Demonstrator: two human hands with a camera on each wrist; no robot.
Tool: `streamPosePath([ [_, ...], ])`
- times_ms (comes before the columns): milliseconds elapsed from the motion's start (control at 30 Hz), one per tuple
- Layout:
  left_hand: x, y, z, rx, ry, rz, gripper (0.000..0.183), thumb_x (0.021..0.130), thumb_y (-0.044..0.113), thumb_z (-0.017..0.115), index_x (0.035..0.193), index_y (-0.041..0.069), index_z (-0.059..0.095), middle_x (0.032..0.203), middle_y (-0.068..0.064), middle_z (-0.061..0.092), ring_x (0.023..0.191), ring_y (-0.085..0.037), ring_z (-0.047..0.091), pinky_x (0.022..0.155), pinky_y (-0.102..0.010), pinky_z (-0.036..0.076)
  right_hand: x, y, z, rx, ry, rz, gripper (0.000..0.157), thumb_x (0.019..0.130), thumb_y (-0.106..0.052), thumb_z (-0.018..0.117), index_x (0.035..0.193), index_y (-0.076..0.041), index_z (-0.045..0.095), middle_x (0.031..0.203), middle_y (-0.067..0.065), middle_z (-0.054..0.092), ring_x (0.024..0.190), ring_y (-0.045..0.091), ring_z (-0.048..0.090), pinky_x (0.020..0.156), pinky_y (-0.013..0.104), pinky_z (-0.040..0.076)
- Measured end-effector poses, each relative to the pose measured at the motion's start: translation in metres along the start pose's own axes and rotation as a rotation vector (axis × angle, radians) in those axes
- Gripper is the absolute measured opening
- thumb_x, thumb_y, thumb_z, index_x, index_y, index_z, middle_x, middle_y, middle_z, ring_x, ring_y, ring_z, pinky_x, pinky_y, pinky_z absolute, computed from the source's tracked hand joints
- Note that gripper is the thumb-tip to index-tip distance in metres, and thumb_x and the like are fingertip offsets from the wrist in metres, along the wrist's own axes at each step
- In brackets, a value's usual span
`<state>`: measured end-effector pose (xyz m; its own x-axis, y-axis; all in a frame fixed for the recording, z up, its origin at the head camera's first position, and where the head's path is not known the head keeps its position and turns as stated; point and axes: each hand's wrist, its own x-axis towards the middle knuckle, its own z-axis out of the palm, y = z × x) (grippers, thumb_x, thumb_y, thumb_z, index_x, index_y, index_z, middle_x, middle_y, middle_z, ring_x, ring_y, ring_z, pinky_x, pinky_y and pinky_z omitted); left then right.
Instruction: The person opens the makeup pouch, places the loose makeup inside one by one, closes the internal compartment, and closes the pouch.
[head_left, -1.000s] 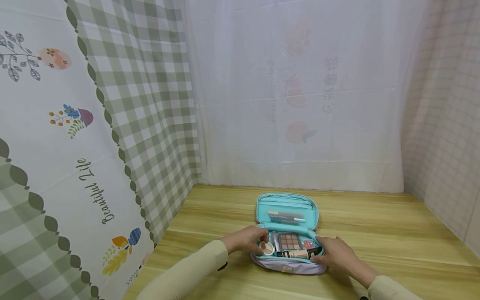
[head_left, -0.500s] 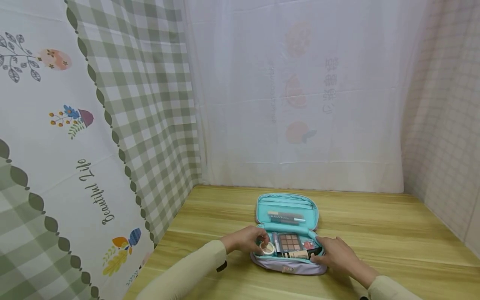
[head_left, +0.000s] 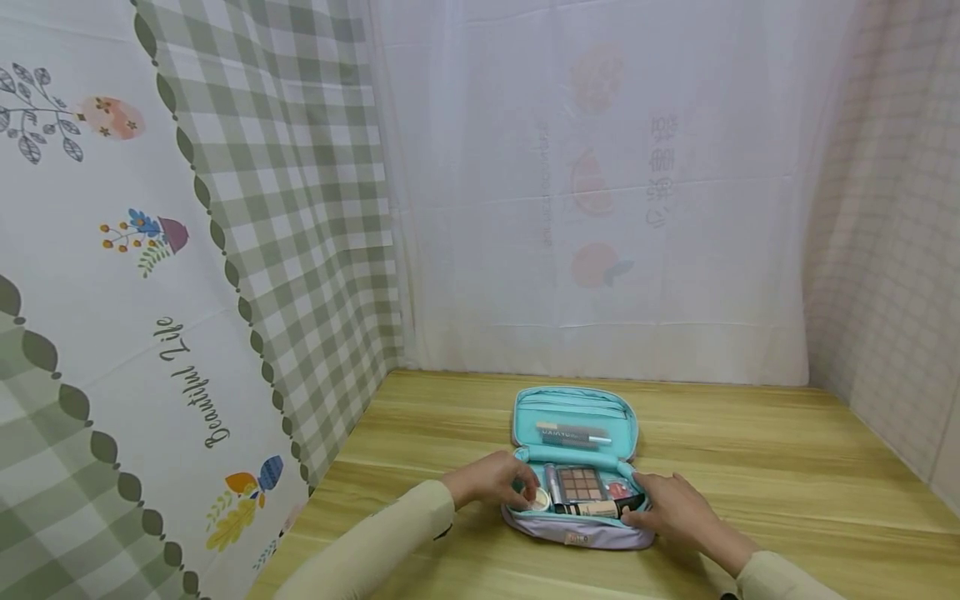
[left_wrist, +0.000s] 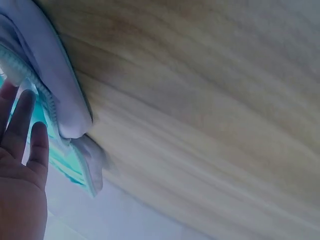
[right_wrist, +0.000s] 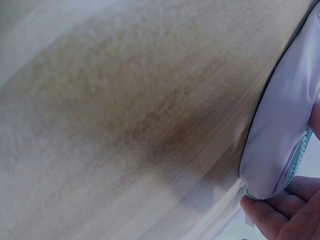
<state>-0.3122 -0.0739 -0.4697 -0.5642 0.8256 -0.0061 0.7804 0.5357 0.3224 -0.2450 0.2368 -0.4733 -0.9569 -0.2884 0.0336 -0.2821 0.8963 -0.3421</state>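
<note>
A cosmetic bag (head_left: 517, 523), lilac outside and turquoise inside, lies unzipped with its lid folded back. At its left end my left hand (head_left: 497, 480) reaches in, thumb and forefinger at a small round pale-rimmed compact (head_left: 540, 499), which they partly cover. The left wrist view shows the other fingers (left_wrist: 21, 120) stretched over the zip edge. My right hand (head_left: 678, 510) grips the bag's right end, thumb inside near a concealer tube's black cap. Inside lie the beige concealer tube (head_left: 592, 509), a brown eyeshadow palette (head_left: 581, 483), a slim clear tube (head_left: 553, 483) and a small red-and-white item (head_left: 618, 490).
Dark pencil-like sticks (head_left: 573, 434) show in the mesh pocket of the lid. The wood-grain table (head_left: 765, 467) extends around the bag. A green checked cloth (head_left: 285, 167) hangs at the left, a white curtain (head_left: 480, 208) behind.
The round compact has shifted slightly right and its face looks different, more of it now behind the left fingers. The right hand and the bag keep their place.
</note>
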Motion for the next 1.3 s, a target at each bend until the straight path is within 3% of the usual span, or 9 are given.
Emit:
streamPosePath([
  [267,-0.004,-0.001,-0.005,0.064,-0.038,0.057,0.004,0.090,0.020,0.075,0.091,0.019,0.079,0.116,0.010,0.070,0.105,0.002,0.061,0.087,-0.008,0.043,0.002,0.001,-0.001,0.012,-0.007,0.012,0.080,0.078,-0.044,0.082,0.128,0.014,0.056,0.121,0.027,0.064,0.117,0.045,0.057,0.104,0.070,0.027],
  [600,-0.003,-0.003,-0.006,0.095,-0.046,0.031,0.010,0.091,0.019,0.071,0.092,0.016,0.080,0.114,0.007,0.070,0.105,-0.001,0.062,0.089,-0.012,0.045,0.000,0.002,-0.002,0.028,0.004,0.023,0.085,0.077,-0.047,0.082,0.130,0.014,0.055,0.123,0.026,0.062,0.120,0.046,0.055,0.104,0.071,0.026],
  [800,-0.006,-0.008,-0.010,0.107,-0.004,0.014,0.009,0.090,0.021,0.071,0.090,0.016,0.079,0.110,0.005,0.069,0.106,-0.004,0.061,0.093,-0.016,0.045,-0.003,0.000,-0.006,0.027,0.051,-0.004,0.084,0.076,-0.046,0.083,0.133,0.009,0.056,0.125,0.027,0.061,0.116,0.046,0.056,0.098,0.065,0.038],
  [900,-0.009,-0.011,-0.015,0.076,0.011,-0.009,0.009,0.089,0.022,0.071,0.092,0.016,0.078,0.108,0.006,0.069,0.106,-0.005,0.061,0.093,-0.018,0.046,-0.005,0.000,-0.009,0.018,0.084,-0.038,0.083,0.076,-0.047,0.083,0.133,0.007,0.056,0.126,0.027,0.061,0.113,0.046,0.058,0.093,0.061,0.045],
  [1100,-0.013,-0.020,-0.023,-0.023,0.006,-0.145,0.015,0.091,0.026,0.070,0.102,0.017,0.075,0.121,0.005,0.065,0.117,-0.009,0.057,0.097,-0.026,0.046,-0.005,-0.001,-0.017,0.027,0.084,-0.030,0.080,0.083,-0.050,0.076,0.135,0.007,0.054,0.127,0.027,0.060,0.115,0.047,0.057,0.091,0.062,0.046],
  [1300,-0.015,-0.029,-0.029,-0.023,0.040,-0.157,0.020,0.092,0.025,0.069,0.107,0.013,0.075,0.120,-0.001,0.066,0.114,-0.014,0.059,0.098,-0.029,0.047,0.001,0.000,-0.023,0.027,0.070,0.003,0.079,0.084,-0.052,0.074,0.134,0.006,0.056,0.126,0.029,0.060,0.115,0.048,0.057,0.090,0.063,0.047],
])
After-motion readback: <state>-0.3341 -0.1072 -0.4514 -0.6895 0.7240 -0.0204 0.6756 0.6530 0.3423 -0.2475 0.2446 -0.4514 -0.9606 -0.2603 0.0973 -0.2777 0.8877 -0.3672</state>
